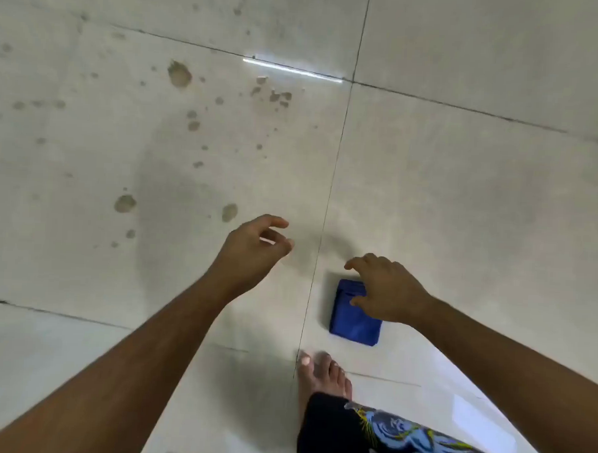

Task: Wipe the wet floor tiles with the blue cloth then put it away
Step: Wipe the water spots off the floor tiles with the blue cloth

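The person's bare forearms reach down, the right hand point(389, 293) with fingers spread and empty just over the folded blue cloth point(354, 316) lying on the floor tiles point(463, 199), apparently to pick it up, while the left hand point(255, 246) hangs loosely curled, holding nothing, nearer the wet spots point(179, 74) beyond.

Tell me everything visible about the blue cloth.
The blue cloth is a deep royal blue, folded into a compact rectangle with a seam or fold line near its far edge. It lies flat on a pale floor tile, just right of a grout line and ahead of a bare foot. The right hand overlaps its far right corner, fingers spread; contact cannot be confirmed.
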